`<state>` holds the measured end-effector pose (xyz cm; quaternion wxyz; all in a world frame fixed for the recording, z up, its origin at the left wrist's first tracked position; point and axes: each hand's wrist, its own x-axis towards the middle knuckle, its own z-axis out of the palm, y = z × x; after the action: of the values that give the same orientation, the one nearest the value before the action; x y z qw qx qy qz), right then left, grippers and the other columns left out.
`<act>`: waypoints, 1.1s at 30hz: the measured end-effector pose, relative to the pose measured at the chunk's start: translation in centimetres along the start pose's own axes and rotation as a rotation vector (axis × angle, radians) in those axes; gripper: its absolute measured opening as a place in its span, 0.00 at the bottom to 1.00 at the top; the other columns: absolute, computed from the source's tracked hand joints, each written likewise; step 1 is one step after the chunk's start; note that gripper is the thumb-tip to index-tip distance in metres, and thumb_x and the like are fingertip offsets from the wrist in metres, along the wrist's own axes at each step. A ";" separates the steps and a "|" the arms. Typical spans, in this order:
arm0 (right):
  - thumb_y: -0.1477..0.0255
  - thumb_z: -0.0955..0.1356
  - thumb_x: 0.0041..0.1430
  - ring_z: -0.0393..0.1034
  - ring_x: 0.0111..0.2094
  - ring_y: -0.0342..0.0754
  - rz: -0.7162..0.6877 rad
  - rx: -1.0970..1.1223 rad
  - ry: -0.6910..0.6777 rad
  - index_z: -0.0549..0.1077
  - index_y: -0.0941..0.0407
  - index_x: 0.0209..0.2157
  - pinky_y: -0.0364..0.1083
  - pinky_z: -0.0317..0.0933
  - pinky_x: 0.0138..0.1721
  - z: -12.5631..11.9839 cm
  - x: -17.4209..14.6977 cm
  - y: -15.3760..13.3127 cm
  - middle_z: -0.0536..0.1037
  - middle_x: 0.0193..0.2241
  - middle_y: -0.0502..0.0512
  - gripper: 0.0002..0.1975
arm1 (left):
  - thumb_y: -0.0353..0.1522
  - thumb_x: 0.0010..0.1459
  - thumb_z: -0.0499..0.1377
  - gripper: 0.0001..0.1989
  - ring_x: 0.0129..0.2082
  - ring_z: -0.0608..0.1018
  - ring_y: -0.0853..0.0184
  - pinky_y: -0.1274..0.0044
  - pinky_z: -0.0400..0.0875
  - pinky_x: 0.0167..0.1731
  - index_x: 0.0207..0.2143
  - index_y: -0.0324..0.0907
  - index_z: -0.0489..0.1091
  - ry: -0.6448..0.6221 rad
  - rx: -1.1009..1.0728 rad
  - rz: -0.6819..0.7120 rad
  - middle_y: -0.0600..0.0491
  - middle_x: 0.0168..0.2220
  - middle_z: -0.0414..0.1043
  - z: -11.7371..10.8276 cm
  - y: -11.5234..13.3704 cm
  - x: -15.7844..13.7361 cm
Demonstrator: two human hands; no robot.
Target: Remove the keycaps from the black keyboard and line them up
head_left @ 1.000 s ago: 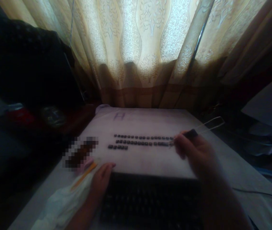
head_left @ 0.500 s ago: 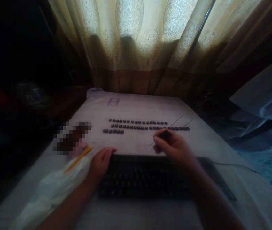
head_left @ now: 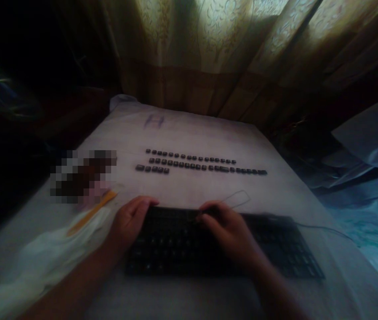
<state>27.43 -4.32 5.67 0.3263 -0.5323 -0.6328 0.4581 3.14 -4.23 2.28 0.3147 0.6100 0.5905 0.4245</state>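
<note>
A black keyboard (head_left: 172, 253) lies in front of me on the cloth-covered table. My left hand (head_left: 131, 220) grips its far left corner, thumb and fingers closed on the edge. Over the upper middle of the keys, my right hand (head_left: 224, 226) pinches a wire keycap puller (head_left: 242, 198), whose thin loop sticks out behind the fingers. The puller's working end is hidden or too dark to make out. Beyond the keyboard, loose black keycaps (head_left: 182, 164) lie in rows on the cloth.
Left of the keyboard lie an orange-handled tool (head_left: 92, 213), a crumpled white plastic bag (head_left: 52, 249) and a blurred-out item (head_left: 84, 175). A cable (head_left: 322, 227) runs off the keyboard's right end. A curtain (head_left: 189, 80) hangs behind the table (head_left: 202, 133).
My right hand has come down and left, from above the cloth near the keycap rows to the keyboard's upper middle, with the puller. My left hand stays at the corner. The view has tilted down.
</note>
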 end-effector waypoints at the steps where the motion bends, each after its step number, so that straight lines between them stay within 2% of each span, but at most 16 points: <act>1: 0.68 0.64 0.58 0.72 0.30 0.47 -0.013 -0.018 -0.019 0.71 0.54 0.37 0.46 0.66 0.31 0.0 0.1 0.0 0.77 0.28 0.51 0.07 | 0.41 0.62 0.48 0.18 0.40 0.77 0.62 0.73 0.70 0.43 0.34 0.42 0.75 -0.003 0.001 0.002 0.52 0.35 0.77 0.0 0.0 0.0; 5: 0.69 0.63 0.60 0.72 0.30 0.46 -0.034 -0.018 -0.082 0.71 0.54 0.38 0.46 0.66 0.33 0.2 0.3 0.3 0.77 0.29 0.51 0.07 | 0.41 0.62 0.48 0.18 0.40 0.77 0.63 0.73 0.70 0.43 0.34 0.42 0.75 -0.012 0.001 0.000 0.52 0.35 0.77 0.1 -0.1 0.0; 9: 0.70 0.63 0.59 0.72 0.32 0.46 -0.053 -0.024 -0.089 0.71 0.54 0.37 0.45 0.67 0.35 0.4 0.4 0.4 0.77 0.29 0.51 0.07 | 0.41 0.62 0.48 0.18 0.40 0.77 0.63 0.73 0.70 0.42 0.34 0.43 0.75 -0.011 0.002 -0.008 0.53 0.35 0.77 0.1 -0.1 0.0; 15: 0.71 0.62 0.61 0.72 0.31 0.45 -0.044 -0.056 -0.162 0.70 0.54 0.39 0.45 0.67 0.35 -0.1 0.6 0.6 0.77 0.30 0.50 0.07 | 0.40 0.63 0.48 0.18 0.39 0.77 0.63 0.73 0.70 0.43 0.34 0.43 0.75 -0.019 0.001 -0.001 0.53 0.35 0.77 0.0 0.0 -0.1; 22: 0.76 0.63 0.62 0.71 0.39 0.46 -0.228 -0.209 -0.262 0.71 0.54 0.40 0.47 0.64 0.43 -0.4 0.8 -0.1 0.76 0.36 0.52 0.07 | 0.41 0.63 0.48 0.19 0.39 0.77 0.62 0.71 0.69 0.45 0.34 0.42 0.75 -0.016 0.015 0.001 0.52 0.35 0.77 0.1 -0.1 -0.1; 27: 0.78 0.63 0.63 0.71 0.40 0.46 -0.381 -0.268 -0.352 0.71 0.55 0.40 0.46 0.65 0.45 0.1 0.9 -0.8 0.76 0.37 0.53 0.08 | 0.41 0.62 0.48 0.18 0.39 0.77 0.62 0.71 0.70 0.45 0.34 0.42 0.75 -0.007 0.015 -0.002 0.52 0.36 0.77 0.1 -0.1 -0.2; 33: 0.77 0.62 0.63 0.72 0.40 0.47 -0.360 -0.379 -0.334 0.72 0.54 0.40 0.48 0.65 0.45 0.8 0.8 -0.9 0.77 0.38 0.53 0.08 | 0.41 0.62 0.48 0.19 0.39 0.77 0.62 0.71 0.70 0.45 0.34 0.42 0.75 -0.015 0.025 0.001 0.52 0.35 0.77 0.2 0.0 -0.2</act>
<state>26.18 -3.70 6.13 0.1886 -0.3803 -0.8360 0.3477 3.30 -4.44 2.15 0.3112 0.6172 0.5932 0.4128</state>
